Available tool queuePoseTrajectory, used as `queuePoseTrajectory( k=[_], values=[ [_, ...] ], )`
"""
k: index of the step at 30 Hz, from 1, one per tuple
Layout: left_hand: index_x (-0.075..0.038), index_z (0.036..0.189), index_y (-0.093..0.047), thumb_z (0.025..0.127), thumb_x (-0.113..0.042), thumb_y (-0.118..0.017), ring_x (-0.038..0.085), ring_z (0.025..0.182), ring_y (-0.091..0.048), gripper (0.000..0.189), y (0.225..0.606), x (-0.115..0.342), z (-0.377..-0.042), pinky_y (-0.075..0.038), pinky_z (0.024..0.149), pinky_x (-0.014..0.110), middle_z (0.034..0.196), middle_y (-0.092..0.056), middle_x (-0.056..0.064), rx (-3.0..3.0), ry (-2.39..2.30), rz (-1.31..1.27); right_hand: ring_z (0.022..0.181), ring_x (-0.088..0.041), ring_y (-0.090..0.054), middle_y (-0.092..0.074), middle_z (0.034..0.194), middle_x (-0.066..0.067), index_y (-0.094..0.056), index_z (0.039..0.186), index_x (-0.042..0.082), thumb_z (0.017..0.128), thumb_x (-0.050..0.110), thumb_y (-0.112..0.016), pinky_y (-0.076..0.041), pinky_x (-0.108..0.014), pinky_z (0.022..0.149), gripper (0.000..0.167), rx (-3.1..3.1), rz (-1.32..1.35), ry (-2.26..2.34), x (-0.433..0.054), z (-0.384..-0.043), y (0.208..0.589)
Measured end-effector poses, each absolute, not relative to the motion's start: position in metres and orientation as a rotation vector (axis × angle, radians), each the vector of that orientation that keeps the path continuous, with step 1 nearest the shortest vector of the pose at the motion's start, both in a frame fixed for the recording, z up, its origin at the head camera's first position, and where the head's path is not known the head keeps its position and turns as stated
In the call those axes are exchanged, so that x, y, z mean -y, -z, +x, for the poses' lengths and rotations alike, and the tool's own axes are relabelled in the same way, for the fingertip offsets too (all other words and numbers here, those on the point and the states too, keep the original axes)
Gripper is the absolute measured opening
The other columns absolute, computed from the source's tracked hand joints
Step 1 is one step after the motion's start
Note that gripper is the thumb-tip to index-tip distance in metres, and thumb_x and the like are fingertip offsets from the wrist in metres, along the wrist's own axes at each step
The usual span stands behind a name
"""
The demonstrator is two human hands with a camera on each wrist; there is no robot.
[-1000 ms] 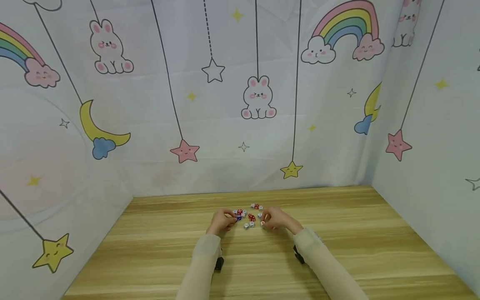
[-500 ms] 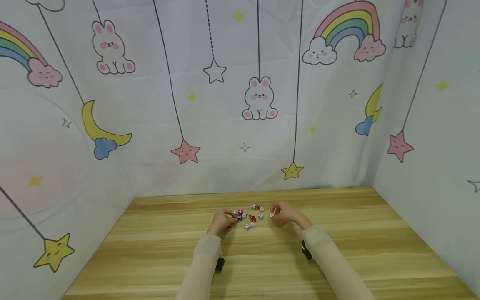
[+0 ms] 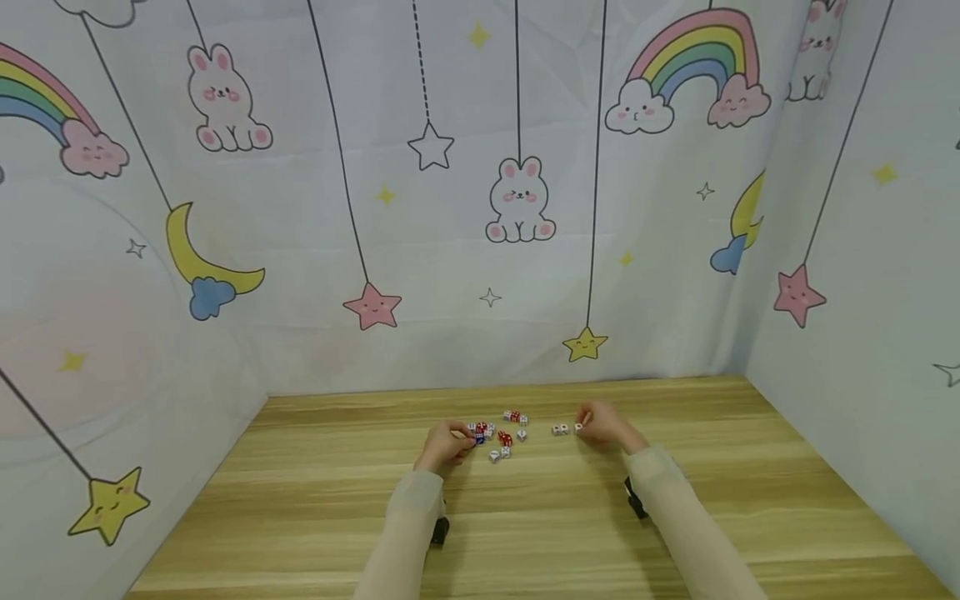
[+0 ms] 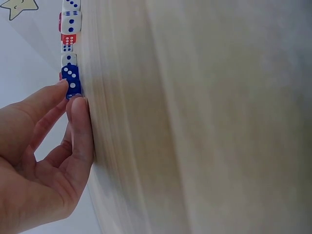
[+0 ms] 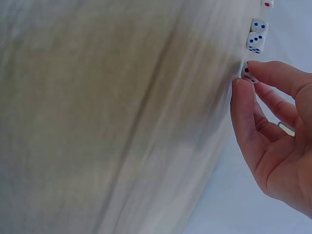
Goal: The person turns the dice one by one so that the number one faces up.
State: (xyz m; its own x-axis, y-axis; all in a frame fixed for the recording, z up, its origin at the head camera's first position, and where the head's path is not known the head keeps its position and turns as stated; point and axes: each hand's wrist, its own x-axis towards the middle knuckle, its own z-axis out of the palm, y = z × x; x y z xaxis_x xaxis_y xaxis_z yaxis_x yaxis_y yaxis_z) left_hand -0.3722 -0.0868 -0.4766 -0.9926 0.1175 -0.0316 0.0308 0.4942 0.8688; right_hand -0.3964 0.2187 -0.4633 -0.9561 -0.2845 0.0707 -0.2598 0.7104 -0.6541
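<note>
My left hand pinches a blue die between thumb and fingertips, low at the table surface. Beside it is a tight cluster of white dice and a red die. In the left wrist view, a white die and others line up beyond the blue one. Farther right, my right hand pinches a white die at the table surface. Left of it, slightly apart, sit two white dice, seen too in the right wrist view as white dice.
A short row with white ends and a red die lies at the back. Red dice, a lone white die and two white dice lie between the hands. A patterned cloth wall stands behind the wooden table.
My right hand has carried a white die rightward from the middle dice, past the two white dice that now show to its left. My left hand has stayed at the blue die.
</note>
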Motion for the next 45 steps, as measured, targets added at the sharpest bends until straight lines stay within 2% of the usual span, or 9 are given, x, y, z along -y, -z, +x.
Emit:
queuePoseTrajectory(
  k=[4, 15, 20, 28, 32, 38, 45],
  values=[
    [0.002, 0.09, -0.064, 0.083, -0.006, -0.061, 0.01, 0.054, -0.049, 0.011, 0.478, 0.086, -0.372, -0.044, 0.044, 0.02, 0.068, -0.06, 0.009, -2.638, -1.532, 0.126, 0.041, -0.007, -0.04, -0.053, 0.058, -0.002, -0.058, 0.078, -0.003, 0.072, -0.001, -0.063, -0.035, -0.018, 0.037, 0.008, -2.883, -0.451, 1.097, -0.218, -0.397, 0.469],
    [0.001, 0.09, -0.064, 0.083, -0.007, -0.061, 0.01, 0.053, -0.048, 0.011, 0.478, 0.087, -0.372, -0.043, 0.044, 0.019, 0.065, -0.058, 0.006, -2.625, -1.541, 0.113, 0.042, -0.008, -0.041, -0.055, 0.061, -0.002, -0.059, 0.082, 0.003, 0.076, 0.003, -0.063, -0.038, -0.019, 0.038, 0.007, -2.873, -0.378, 1.031, -0.211, -0.401, 0.471],
    [0.001, 0.089, -0.064, 0.083, -0.007, -0.061, 0.01, 0.053, -0.049, 0.011, 0.478, 0.086, -0.372, -0.044, 0.044, 0.02, 0.065, -0.058, 0.007, -2.634, -1.533, 0.123, 0.048, -0.008, -0.046, -0.059, 0.067, -0.003, -0.059, 0.085, 0.003, 0.076, 0.005, -0.064, -0.042, -0.02, 0.041, 0.01, -2.855, -0.376, 1.005, -0.21, -0.401, 0.469],
    [0.001, 0.089, -0.064, 0.083, -0.007, -0.061, 0.009, 0.05, -0.047, 0.011, 0.475, 0.087, -0.374, -0.043, 0.043, 0.02, 0.061, -0.056, 0.005, -2.623, -1.553, 0.112, 0.051, -0.013, -0.05, -0.062, 0.079, -0.01, -0.058, 0.095, 0.0, 0.083, 0.007, -0.057, -0.046, -0.026, 0.044, 0.014, -2.815, -0.327, 1.074, -0.206, -0.397, 0.453],
    [0.002, 0.089, -0.064, 0.082, -0.007, -0.061, 0.009, 0.049, -0.046, 0.011, 0.474, 0.088, -0.373, -0.042, 0.043, 0.02, 0.059, -0.055, 0.004, -2.612, -1.571, 0.096, 0.054, -0.017, -0.053, -0.062, 0.082, -0.012, -0.058, 0.099, 0.0, 0.087, 0.012, -0.054, -0.048, -0.03, 0.047, 0.017, -2.834, -0.373, 1.068, -0.196, -0.397, 0.445],
    [0.003, 0.09, -0.064, 0.082, -0.006, -0.061, 0.009, 0.049, -0.046, 0.012, 0.474, 0.088, -0.372, -0.042, 0.043, 0.02, 0.061, -0.056, 0.004, -2.598, -1.583, 0.106, 0.058, -0.018, -0.055, -0.062, 0.081, -0.014, -0.059, 0.099, -0.001, 0.086, 0.011, -0.054, -0.05, -0.033, 0.049, 0.018, -2.824, -0.465, 1.052, -0.165, -0.394, 0.438],
    [0.003, 0.091, -0.065, 0.081, -0.007, -0.063, 0.008, 0.051, -0.05, 0.014, 0.475, 0.089, -0.372, -0.045, 0.045, 0.021, 0.068, -0.062, 0.009, -2.589, -1.581, 0.096, 0.056, -0.017, -0.059, -0.063, 0.077, -0.012, -0.06, 0.1, -0.001, 0.086, 0.009, -0.055, -0.049, -0.027, 0.046, 0.018, -2.73, -0.495, 1.086, -0.134, -0.389, 0.445]
  ],
)
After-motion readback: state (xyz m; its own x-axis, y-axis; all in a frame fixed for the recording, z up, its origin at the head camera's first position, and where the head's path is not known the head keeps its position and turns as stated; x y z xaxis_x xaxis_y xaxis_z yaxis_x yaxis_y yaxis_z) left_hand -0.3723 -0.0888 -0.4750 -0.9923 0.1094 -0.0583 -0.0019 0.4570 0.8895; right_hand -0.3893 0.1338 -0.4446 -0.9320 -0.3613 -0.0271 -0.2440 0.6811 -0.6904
